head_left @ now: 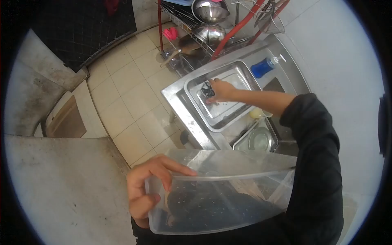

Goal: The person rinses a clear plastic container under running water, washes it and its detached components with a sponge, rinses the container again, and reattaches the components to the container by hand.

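Observation:
Close to my body, my left hand (149,185) grips one end of a clear plastic container (228,200), fingers curled over its rim. Water drops show on the container's wall, and it is tilted with its far end near my right sleeve. Farther off, my right hand (221,90) reaches into a shallow metal tray (199,112) at the sink. Its thumb and fingers close around a small crumpled black-and-white object (207,89), whose kind I cannot make out. Dark specks lie in the tray beside that hand.
A blue pump bottle (262,67) lies on the steel sink (179,110) behind the tray. Nearer are a smaller metal tray (241,145) holding a round clear dish (260,139), and something yellow (256,112). A red-framed rack (237,28) with metal bowls (210,13) stands at the back.

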Demonstrator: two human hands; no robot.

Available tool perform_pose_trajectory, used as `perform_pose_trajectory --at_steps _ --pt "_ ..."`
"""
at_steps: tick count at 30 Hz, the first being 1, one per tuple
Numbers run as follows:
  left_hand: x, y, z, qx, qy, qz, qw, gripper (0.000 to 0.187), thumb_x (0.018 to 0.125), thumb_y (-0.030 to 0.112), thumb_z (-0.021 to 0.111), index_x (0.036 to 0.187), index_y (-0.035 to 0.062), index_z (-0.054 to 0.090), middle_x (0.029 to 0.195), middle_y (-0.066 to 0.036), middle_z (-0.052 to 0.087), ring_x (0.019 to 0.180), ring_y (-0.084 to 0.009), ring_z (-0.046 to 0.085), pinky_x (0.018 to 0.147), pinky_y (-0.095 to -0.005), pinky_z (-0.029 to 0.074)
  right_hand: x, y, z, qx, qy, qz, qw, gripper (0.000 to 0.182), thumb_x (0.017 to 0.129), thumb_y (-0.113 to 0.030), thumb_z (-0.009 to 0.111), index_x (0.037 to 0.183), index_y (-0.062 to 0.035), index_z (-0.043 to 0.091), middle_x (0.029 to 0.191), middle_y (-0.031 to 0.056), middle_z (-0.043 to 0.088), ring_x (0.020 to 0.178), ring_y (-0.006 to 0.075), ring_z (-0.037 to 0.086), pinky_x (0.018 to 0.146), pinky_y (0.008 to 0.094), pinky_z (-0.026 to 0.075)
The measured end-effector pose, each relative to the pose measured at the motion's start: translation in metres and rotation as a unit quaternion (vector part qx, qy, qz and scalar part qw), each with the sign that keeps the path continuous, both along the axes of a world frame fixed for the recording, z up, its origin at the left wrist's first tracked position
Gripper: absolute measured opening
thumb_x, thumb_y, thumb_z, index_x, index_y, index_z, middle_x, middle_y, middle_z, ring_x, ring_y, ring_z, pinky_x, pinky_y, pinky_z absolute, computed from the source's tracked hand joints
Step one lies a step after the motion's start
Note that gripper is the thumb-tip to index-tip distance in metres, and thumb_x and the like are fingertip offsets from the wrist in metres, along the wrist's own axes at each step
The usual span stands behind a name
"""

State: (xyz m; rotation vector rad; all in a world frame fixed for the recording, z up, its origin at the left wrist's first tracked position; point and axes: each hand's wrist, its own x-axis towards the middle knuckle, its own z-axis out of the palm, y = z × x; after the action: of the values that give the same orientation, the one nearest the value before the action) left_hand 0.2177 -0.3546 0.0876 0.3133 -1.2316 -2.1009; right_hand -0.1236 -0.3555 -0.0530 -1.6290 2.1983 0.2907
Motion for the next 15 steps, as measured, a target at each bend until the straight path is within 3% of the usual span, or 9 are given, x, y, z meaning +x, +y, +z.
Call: perform_pose_trajectory --at_steps 1,3,15 --pt "0.001 -0.001 -0.004 -0.03 -0.009 -0.007 0.999 0.023 0.042 0.017 0.041 0.06 0.0039 0.048 0.085 -0.028 0.061 0.067 -0.0218 0.055 0.068 -0.0277 0.041 0.005 -0.002 -0.004 -0.001 -0.003 0.004 1.0 0.08 0.063 -0.044 0.073 0.119 0.0014 0.038 0.106 0.0249 0.048 0.092 0.0367 0.055 0.08 0.0424 0.044" --pt "0.002 -0.002 -0.003 -0.027 -0.013 -0.006 1.0 0.024 0.042 0.017 0.041 0.061 0.0049 0.049 0.085 -0.028 0.061 0.068 -0.0214 0.054 0.069 -0.0273 0.04 0.013 -0.003 -0.009 -0.032 0.0 -0.107 0.994 0.081 0.059 -0.044 0.075 0.118 -0.0021 0.038 0.109 0.0219 0.046 0.094 0.0356 0.055 0.079 0.0398 0.046" --pt "-0.009 0.017 0.017 0.035 0.002 0.061 0.998 0.023 0.048 0.019 0.042 0.061 0.0004 0.043 0.08 -0.031 0.057 0.068 -0.0265 0.055 0.068 -0.0314 0.046 0.0 0.002 -0.012 -0.058 -0.005 -0.108 0.992 0.081 0.049 -0.042 0.076 0.113 -0.0045 0.044 0.104 0.0181 0.05 0.095 0.0328 0.055 0.078 0.0378 0.048"
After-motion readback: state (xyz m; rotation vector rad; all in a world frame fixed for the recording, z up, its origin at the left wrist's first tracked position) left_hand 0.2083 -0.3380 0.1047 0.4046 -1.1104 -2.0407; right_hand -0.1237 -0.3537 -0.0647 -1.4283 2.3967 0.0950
